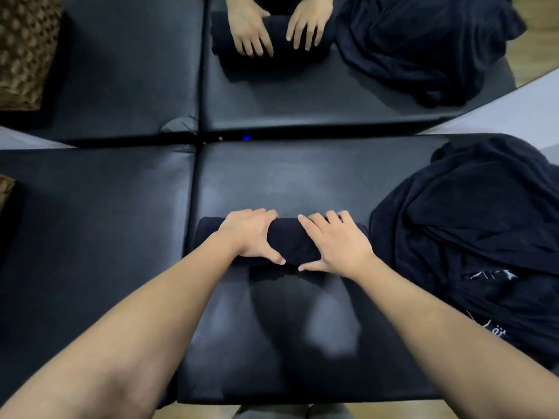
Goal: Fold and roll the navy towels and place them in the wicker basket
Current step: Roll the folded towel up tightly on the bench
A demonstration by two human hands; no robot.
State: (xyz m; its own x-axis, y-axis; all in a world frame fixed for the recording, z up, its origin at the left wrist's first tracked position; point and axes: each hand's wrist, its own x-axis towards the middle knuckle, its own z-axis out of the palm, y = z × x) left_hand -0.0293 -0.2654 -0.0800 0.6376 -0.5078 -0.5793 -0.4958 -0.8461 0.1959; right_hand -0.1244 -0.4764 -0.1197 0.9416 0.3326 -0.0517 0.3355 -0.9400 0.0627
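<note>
A big black padded table (287, 182) lies under both hands, and a heap of navy towels (465, 237) sits just right of the right hand (335, 243), with white writing too small to read. The left hand (251, 234) and right hand both curl around one rolled towel (290, 240) between them.

Dim, from overhead. Soft sheen on the bench (302, 182), arm shadows (blurred) beneath the forearms. Wide-angle bending at the edges. Dark towels (472, 237) nearly without detail; slight overall softness.
</note>
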